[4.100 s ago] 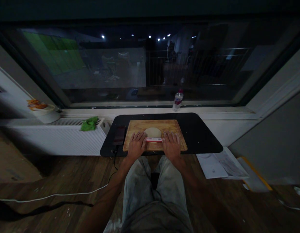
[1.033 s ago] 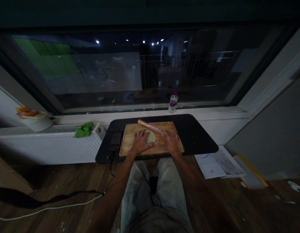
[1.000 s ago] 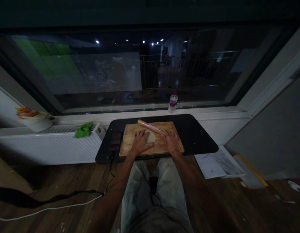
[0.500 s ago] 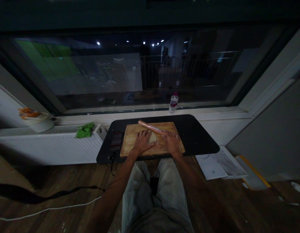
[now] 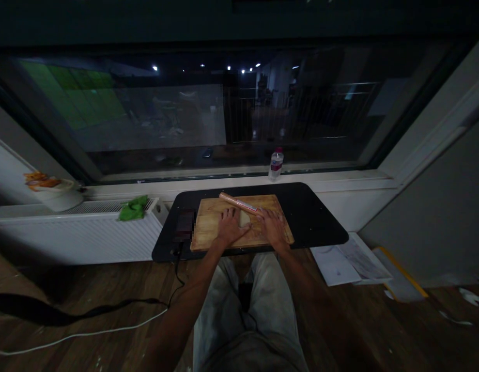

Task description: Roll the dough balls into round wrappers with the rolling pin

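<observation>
On a wooden cutting board (image 5: 208,227), my left hand (image 5: 230,226) lies with its fingers stretched out and its thumb pointing right. It touches a pale flat piece that looks like dough (image 5: 244,218), partly hidden under the palm and fingers. A rolling pin (image 5: 239,202) rests slantwise across the back of the board, its label facing up. My right hand (image 5: 273,226) is laid flat at the pin's near right end, fingers extended; they cover that end, and a firm grip does not show.
The board sits on a black table (image 5: 317,217) with a dark device (image 5: 184,225) and its cable at the left. A water bottle (image 5: 276,164) stands on the windowsill. A green cloth (image 5: 134,207) and a white bowl (image 5: 60,195) are on the radiator (image 5: 88,237).
My left hand has shifted slightly right over the dough-like piece, covering more of it. My right hand and the rolling pin have hardly moved. The whole view has drifted a little.
</observation>
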